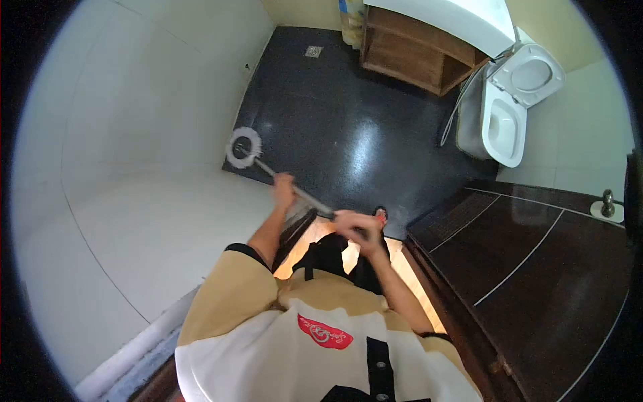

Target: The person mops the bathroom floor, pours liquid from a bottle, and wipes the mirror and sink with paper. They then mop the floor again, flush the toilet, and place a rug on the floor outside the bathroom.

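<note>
A mop with a round white fringed head (233,158) rests on the dark floor near the left wall. Its pale handle (311,199) slants from the head up toward my body. My left hand (284,191) is closed around the handle about midway along. Nearer to me, my right hand (357,226) wraps the upper end of the handle and is slightly blurred. Part of the grip is hidden behind the fingers.
Dark tiled floor (315,127) spreads ahead, with a drain (313,51) at the back. A wooden vanity cabinet (415,53) stands at the far right of it, beside a toilet (504,127) with its lid raised. A brown door (536,248) stands open on the right; white wall (154,100) borders the left.
</note>
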### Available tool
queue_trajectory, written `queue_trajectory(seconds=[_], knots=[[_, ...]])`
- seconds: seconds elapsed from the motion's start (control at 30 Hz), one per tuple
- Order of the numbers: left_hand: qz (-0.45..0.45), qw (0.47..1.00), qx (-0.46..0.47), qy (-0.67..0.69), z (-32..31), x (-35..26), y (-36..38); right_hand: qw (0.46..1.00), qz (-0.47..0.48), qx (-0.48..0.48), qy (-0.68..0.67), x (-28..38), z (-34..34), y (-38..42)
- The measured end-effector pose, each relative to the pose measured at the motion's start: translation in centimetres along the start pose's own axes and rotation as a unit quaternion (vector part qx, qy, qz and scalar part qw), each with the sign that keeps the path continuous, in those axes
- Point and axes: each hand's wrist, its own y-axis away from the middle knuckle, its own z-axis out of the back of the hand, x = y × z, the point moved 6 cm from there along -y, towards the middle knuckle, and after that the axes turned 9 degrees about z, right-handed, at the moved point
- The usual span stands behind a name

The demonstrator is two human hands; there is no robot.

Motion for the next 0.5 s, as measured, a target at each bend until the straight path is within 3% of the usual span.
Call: queue_trajectory(seconds=[0.07, 0.13, 0.17, 0.23, 0.3, 0.37, 0.5], knots=[[0.07, 0.995, 0.041, -0.056, 0.7, 1.1, 0.0, 0.992, 0.034, 0.06, -0.107, -1.1, -3.3, -0.2], [0.085, 0.992, 0.067, -0.06, 2.1, -1.2, 0.2, 0.994, 0.047, 0.05, -0.084, 0.6, -0.6, -1.5], [0.052, 0.998, 0.009, -0.037, 1.8, -3.9, 0.8, 0.997, 0.041, 0.049, -0.048, 2.8, 2.3, -2.7], [-0.012, 1.0, 0.017, 0.015, 3.5, -13.0, 1.6, 0.997, 0.007, 0.075, -0.026, 9.0, 8.4, -6.6], [-0.052, 0.983, 0.111, 0.133, 4.1, -21.8, 2.0, 0.999, 0.026, 0.028, -0.035, 16.4, 13.0, -10.1], [-0.118, 0.977, 0.007, 0.175, 5.8, -29.2, 2.3, 0.997, 0.073, 0.013, -0.029, 21.5, 16.5, -11.9], [-0.12, 0.971, 0.006, 0.206, 6.5, -36.5, -1.8, 0.99, 0.14, -0.018, 0.005, 24.6, 19.5, -12.1]])
